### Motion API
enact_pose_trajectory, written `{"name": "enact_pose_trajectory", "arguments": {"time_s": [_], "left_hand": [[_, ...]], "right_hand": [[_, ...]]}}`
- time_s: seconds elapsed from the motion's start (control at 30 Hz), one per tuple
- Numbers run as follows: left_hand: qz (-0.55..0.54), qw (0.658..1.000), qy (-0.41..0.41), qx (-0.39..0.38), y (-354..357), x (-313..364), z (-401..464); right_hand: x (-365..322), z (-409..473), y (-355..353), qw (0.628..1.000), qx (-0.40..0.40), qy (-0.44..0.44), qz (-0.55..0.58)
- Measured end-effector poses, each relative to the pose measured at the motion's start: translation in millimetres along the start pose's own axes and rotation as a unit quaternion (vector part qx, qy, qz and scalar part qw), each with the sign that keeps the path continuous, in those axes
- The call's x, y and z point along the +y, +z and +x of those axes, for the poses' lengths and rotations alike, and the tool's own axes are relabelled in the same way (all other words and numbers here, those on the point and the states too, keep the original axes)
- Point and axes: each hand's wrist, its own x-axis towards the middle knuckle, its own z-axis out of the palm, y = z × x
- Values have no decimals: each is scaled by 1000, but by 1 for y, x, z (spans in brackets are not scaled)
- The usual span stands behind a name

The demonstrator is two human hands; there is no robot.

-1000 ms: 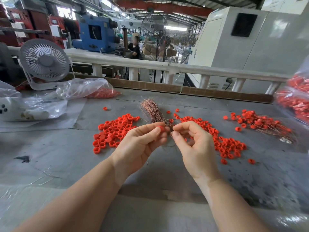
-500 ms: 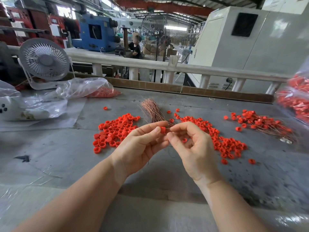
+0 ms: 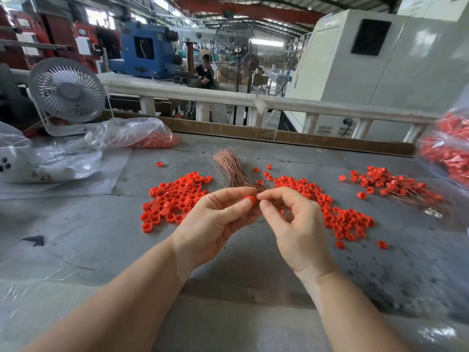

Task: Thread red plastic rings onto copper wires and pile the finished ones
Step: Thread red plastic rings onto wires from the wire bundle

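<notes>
grey bench [image 3: 76, 224] | loose rings [image 3: 175, 196] | wire bundle [image 3: 232, 168] | possibly threaded pile [image 3: 398, 184]

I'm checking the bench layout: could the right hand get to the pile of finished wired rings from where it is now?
Probably yes. The finished pile lies on the table to the right of the right hand, with only loose rings lying flat between. The hand is pinching something, likely a wire.

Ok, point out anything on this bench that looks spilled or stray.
A few loose red rings lie apart from the piles: one behind the left pile, two near the right pile's front edge. Otherwise nothing stands out.
</notes>
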Motion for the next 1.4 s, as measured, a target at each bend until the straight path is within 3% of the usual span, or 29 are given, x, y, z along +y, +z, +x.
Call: {"name": "enact_pose_trajectory", "arguments": {"time_s": [0.57, 0.73, 0.93, 1.4], "left_hand": [[240, 964, 112, 38, 3, -6, 1], [262, 955, 132, 44, 5, -6, 1], [204, 969, 125, 57, 1, -6, 1], [301, 939, 155, 54, 6, -4, -1]], "right_hand": [[6, 2, -1, 998, 5, 40, -41], [5, 2, -2, 998, -3, 38, -47], [2, 2, -3, 998, -19, 46, -35], [3, 2, -3, 996, -27, 75, -26]]}}
